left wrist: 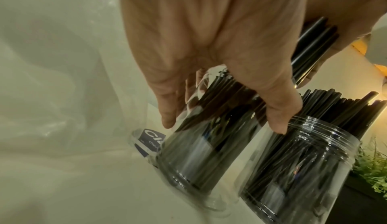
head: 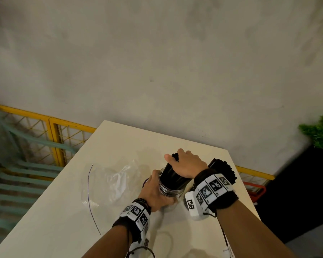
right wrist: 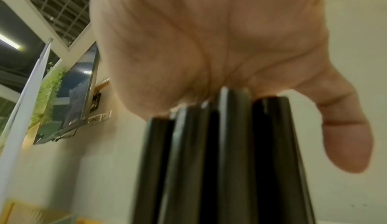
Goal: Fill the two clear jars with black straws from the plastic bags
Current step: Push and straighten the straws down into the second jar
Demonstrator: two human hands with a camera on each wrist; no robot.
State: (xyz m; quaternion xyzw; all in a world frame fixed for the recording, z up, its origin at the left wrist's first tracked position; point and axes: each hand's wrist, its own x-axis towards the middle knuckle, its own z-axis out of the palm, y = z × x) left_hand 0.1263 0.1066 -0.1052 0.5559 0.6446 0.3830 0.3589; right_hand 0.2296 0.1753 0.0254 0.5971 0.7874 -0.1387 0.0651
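Observation:
My left hand (head: 155, 192) grips a clear jar (head: 171, 190) near the middle of the white table; in the left wrist view its fingers (left wrist: 167, 111) wrap the jar (left wrist: 188, 153), which leans. The jar is packed with black straws (head: 171, 175). My right hand (head: 186, 164) holds the top ends of a bunch of these straws (right wrist: 220, 161), thumb (right wrist: 345, 136) alongside. A second clear jar (left wrist: 293, 169) stands just to the right, full of black straws (head: 224, 170); in the head view my right wrist hides its body. An empty clear plastic bag (head: 110, 181) lies to the left.
The table (head: 119, 138) ends close behind the jars and at the right. A yellow mesh railing (head: 54, 135) runs behind its left side. A green plant (head: 321, 131) on a dark box stands at the right. A faint clear ring (head: 164, 241) lies near me.

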